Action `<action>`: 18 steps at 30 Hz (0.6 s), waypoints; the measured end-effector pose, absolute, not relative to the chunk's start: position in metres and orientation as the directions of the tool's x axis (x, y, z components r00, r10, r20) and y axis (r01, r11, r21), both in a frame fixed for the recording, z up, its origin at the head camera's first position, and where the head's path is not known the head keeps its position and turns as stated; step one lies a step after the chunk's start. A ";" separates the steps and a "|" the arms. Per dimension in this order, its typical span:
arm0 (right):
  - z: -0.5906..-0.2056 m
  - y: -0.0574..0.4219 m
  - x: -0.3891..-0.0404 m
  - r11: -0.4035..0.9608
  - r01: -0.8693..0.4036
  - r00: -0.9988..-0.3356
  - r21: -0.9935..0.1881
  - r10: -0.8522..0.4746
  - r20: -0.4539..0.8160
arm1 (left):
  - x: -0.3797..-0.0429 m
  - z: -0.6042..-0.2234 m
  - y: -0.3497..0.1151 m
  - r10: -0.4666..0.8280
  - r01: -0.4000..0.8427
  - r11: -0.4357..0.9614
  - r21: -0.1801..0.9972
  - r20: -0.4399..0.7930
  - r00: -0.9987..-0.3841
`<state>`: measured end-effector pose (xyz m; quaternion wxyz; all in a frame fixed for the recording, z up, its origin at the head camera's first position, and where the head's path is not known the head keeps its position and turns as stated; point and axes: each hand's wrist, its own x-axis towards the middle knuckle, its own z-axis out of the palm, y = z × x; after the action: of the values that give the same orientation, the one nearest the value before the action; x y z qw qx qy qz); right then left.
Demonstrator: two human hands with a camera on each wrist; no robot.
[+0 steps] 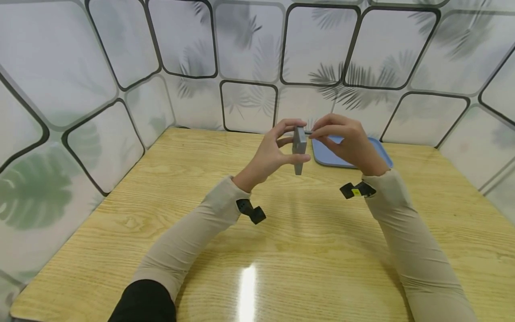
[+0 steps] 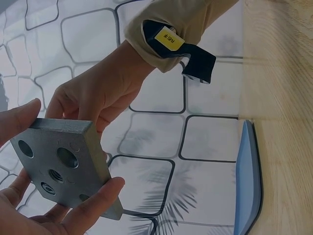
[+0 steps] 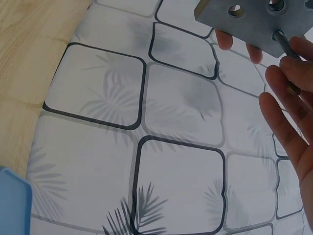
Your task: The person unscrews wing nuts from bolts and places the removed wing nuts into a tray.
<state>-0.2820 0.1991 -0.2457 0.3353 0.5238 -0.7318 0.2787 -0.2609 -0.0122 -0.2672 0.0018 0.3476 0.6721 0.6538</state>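
My left hand [image 1: 263, 155] holds a grey metal block [image 1: 299, 145] upright above the table, thumb on one edge and fingers on the opposite one. Several round holes, at least one threaded, show in the block's face [image 2: 68, 178] in the left wrist view. From the other side, my right hand [image 1: 349, 142] pinches a dark threaded screw [image 3: 284, 42] between thumb and fingers. The screw's tip is at a hole near the block's edge in the right wrist view. How deep it sits in the hole I cannot tell.
A blue tray [image 1: 335, 160] lies on the wooden table [image 1: 209, 165] behind and below the right hand. Pale panels [image 1: 249, 44] with dark outlines and leaf prints stand round the table's back and sides. Black wrist cameras [image 1: 251, 211] sit on both sleeves.
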 end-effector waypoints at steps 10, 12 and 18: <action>-0.248 0.201 -0.283 0.285 -0.938 -0.327 -0.195 -0.551 0.768 | -0.261 -0.267 -0.013 0.470 0.463 -0.093 0.882 0.449 -0.760; -0.249 0.202 -0.283 0.296 -0.925 -0.366 -0.236 -0.542 0.756 | -0.261 -0.267 -0.013 0.470 0.462 -0.095 0.882 0.448 -0.760; -0.247 0.203 -0.281 0.339 -0.904 -0.412 -0.260 -0.525 0.745 | -0.261 -0.267 -0.013 0.472 0.461 -0.095 0.882 0.448 -0.760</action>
<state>-0.2813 0.2029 -0.2468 0.2800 0.4646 -0.7689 0.3385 -0.2614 -0.0125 -0.2672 0.0041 0.3465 0.6727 0.6538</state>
